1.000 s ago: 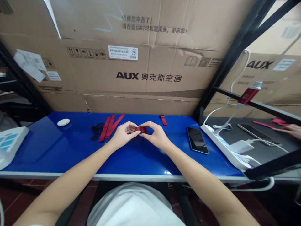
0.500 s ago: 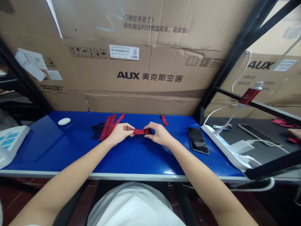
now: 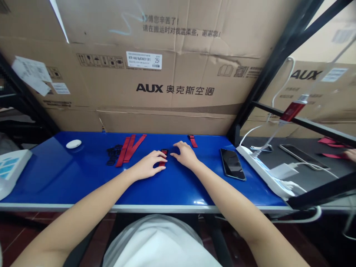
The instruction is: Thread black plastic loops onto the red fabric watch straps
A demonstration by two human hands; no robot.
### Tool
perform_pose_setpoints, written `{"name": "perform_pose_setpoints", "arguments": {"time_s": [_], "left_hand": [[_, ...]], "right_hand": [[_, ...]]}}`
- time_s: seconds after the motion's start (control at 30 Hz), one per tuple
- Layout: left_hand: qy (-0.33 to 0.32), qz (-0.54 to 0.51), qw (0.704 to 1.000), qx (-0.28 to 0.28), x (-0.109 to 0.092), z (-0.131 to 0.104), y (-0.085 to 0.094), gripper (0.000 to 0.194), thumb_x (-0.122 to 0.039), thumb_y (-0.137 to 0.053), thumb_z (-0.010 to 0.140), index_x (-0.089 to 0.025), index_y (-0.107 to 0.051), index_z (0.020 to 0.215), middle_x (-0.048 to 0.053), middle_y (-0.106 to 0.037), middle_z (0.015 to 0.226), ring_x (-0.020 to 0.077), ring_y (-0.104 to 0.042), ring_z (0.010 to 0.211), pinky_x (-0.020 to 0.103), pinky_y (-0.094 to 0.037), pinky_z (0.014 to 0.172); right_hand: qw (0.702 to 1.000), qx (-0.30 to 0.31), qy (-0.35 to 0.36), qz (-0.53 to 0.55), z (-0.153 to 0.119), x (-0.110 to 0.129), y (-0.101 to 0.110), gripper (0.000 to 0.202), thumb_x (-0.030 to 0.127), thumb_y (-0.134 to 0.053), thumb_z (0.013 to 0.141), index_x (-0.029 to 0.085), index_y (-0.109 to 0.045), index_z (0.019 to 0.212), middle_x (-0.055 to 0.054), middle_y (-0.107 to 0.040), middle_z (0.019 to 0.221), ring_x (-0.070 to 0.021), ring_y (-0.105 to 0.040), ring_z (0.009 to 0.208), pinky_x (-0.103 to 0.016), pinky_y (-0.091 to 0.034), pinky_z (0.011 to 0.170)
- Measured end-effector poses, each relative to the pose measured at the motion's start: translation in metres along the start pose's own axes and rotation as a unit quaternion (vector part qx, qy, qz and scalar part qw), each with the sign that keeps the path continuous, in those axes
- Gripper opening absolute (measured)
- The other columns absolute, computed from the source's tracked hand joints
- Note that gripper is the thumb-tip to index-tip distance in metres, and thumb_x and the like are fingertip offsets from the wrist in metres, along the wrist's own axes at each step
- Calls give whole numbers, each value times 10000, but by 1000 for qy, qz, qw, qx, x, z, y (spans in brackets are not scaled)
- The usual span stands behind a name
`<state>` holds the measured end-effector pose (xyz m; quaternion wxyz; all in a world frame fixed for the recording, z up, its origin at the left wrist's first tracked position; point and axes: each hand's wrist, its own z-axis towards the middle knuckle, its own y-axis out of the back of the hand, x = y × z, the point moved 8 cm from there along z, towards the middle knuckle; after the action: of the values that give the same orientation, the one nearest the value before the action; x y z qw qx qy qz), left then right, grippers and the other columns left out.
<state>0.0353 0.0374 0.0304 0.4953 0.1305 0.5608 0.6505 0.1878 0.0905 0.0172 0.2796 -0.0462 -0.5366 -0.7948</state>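
A short red strap with a black buckle lies upright in view on the blue table, buckle end away from me. My left hand is beside it, fingers apart and partly over the strap. Just right of the strap, my right hand hovers with thumb and fingers spread, holding nothing. Several loose red straps lie left of my left hand, next to a pile of black buckles. Another buckled red strap rests near the table's back edge.
A black phone and a white power strip are at the right. A white oval object and a white device sit at the left. Cardboard stands behind the table. Another person's hand shows far right.
The buckled strap, held between both hands before, now lies on the table, turned lengthwise. Both hands have let go and their fingers have opened. The view has shifted slightly.
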Motion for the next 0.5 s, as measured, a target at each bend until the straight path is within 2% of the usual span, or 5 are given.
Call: {"name": "perform_pose_setpoints", "arguments": {"time_s": [0.07,0.17,0.3,0.4,0.5], "left_hand": [[-22,9,999,25,1,0,-8,249,-315,-538,929,-237,-689,1110,60,-635,1226,212,-568,1168,364,-423,1043],[-7,28,999,16,15,4,-14,283,-338,-518,940,-221,-696,1128,70,-658,1214,222,-592,1149,370,-431,1042],[22,33,999,-3,32,16,-19,310,-349,-502,940,-219,-700,1140,77,-650,1253,233,-577,1186,377,-403,1077],[28,35,999,-4,34,22,-19,339,-350,-476,947,-212,-680,1179,88,-618,1306,236,-544,1235,381,-383,1099],[52,46,997,-32,35,17,-10,400,-392,-479,939,-202,-631,1256,104,-584,1347,246,-509,1273,391,-366,1111]], "right_hand": [[1000,7,-14,-20,-6,-1,-2,319,344,-649,847,155,-646,1104,-119,-647,1084,-262,-577,1025,-395,-455,910],[999,36,16,-23,-13,6,-9,302,330,-546,914,165,-627,1153,-131,-633,1186,-253,-558,1131,-392,-421,982],[995,91,44,-13,-19,12,-20,490,401,-412,965,125,-510,1357,-165,-455,1465,-281,-388,1378,-447,-278,1136],[991,130,38,1,-22,14,-25,681,571,-349,949,112,-411,1448,-164,-344,1539,-298,-280,1444,-472,-204,1176],[990,140,33,5,-23,17,-24,852,726,-342,874,132,-359,1484,-150,-289,1565,-311,-218,1467,-482,-164,1190]]}}
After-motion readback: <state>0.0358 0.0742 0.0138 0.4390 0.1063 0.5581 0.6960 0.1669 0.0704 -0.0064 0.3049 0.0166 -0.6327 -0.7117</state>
